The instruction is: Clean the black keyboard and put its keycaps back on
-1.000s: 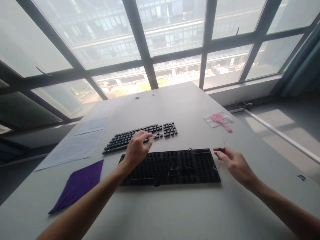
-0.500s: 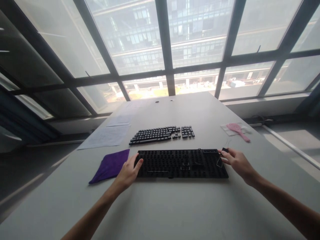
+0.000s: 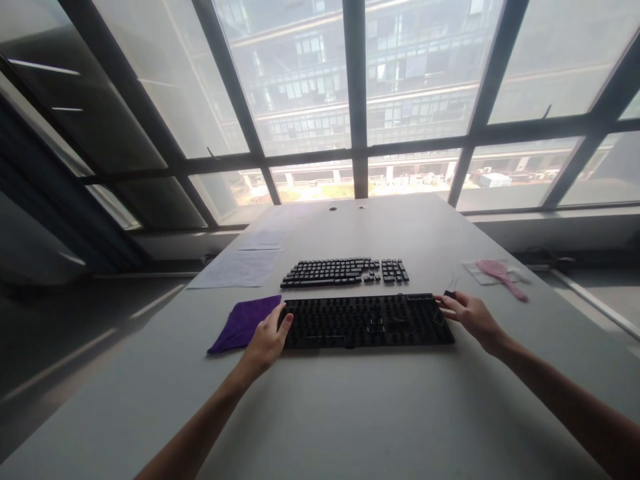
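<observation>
Holding the bare keyboard [image 3: 367, 321] at both ends
Left hand [image 3: 267, 340] is gripping its edge, right hand [image 3: 470, 315] is pinching a small black piece [image 3: 449, 294].

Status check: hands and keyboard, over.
Left hand on left end of black keycap-less keyboard base, grip unclear. Right hand at right end, pinching small black tool. Purple cloth beside left hand, loose black keycaps beyond.

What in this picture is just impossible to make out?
Head view, the only one:
- Small black thing at the right hand: too small to name.
- Loose keycaps: lettering too small.
- Left hand on the keyboard base: fingers hidden by the hand itself, grip unclear.
- Papers: print washed out.
</observation>
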Available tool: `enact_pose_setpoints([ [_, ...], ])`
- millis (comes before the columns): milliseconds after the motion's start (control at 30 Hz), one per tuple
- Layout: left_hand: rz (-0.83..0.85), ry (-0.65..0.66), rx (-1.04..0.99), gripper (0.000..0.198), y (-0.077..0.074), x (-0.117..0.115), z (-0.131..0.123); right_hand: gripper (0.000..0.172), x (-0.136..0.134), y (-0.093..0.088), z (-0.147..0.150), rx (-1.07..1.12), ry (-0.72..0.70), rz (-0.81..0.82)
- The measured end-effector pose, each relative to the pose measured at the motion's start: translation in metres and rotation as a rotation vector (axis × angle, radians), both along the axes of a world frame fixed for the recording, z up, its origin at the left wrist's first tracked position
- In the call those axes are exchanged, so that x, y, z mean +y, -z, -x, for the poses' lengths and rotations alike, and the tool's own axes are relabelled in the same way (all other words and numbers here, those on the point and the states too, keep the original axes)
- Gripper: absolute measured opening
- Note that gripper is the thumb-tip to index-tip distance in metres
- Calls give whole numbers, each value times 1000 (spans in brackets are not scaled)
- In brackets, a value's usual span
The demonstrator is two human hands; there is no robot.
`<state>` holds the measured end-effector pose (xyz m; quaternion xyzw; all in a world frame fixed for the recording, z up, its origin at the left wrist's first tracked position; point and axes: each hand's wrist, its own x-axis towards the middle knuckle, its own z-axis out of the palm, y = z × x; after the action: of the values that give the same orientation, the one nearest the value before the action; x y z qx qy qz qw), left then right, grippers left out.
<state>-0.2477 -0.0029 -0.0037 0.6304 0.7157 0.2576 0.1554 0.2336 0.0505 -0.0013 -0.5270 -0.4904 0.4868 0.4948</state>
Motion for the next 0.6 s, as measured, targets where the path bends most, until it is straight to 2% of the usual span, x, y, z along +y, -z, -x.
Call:
enact_pose_setpoints([
  [133, -154, -48, 82, 73, 11, -2, -2, 34, 9, 3, -21, -207, 74, -109],
  [267, -293, -35, 200, 63, 16, -7, -9, 28, 35, 6, -70, -533, 217, -279],
  [433, -370, 26, 234, 54, 14, -8, -12, 34, 79, 10, -139, -834, 353, -241],
  [500, -383, 34, 230, 51, 13, -9, -12, 32, 94, 12, -157, -983, 310, -185],
  [600, -380, 36, 224, 48, 13, -10, -12, 25, 108, 14, -164, -1122, 226, -115],
])
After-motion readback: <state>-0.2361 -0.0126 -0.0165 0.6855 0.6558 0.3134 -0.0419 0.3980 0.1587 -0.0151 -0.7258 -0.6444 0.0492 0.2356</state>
